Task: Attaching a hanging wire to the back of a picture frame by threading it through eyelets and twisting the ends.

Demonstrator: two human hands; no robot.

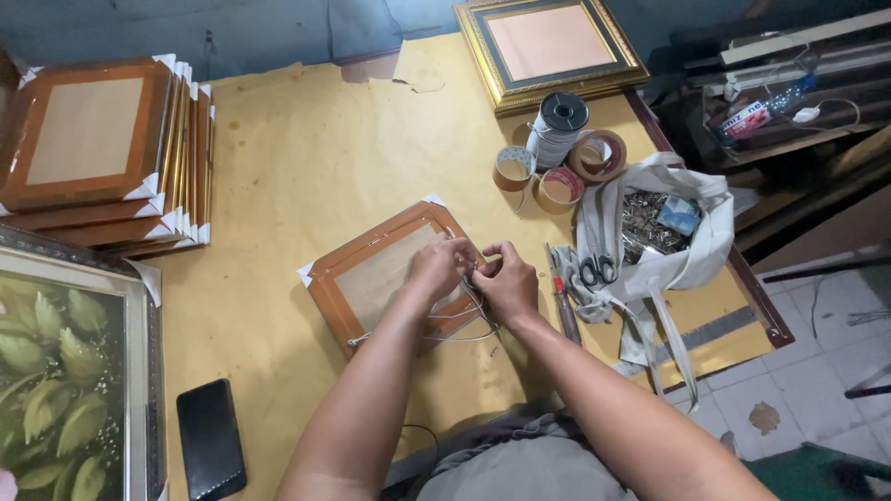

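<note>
A small wooden picture frame (371, 271) lies back-up on the yellow-papered table (306, 158), with white paper guards on its corners. Both hands meet over its right edge. My left hand (438, 267) and my right hand (506, 278) pinch a thin white string (464, 327) at the frame's rim. Loops of the string trail across the frame's lower right corner toward me.
A stack of similar frames (102, 148) stands at the far left, a leaf painting (65, 371) below it, a black phone (211, 438) near the front. A gold frame (549, 46), string spool (560, 125), tape rolls (557, 172), scissors (599, 264), a screwdriver (562, 301) and a white cloth bag (677, 241) of hardware lie right.
</note>
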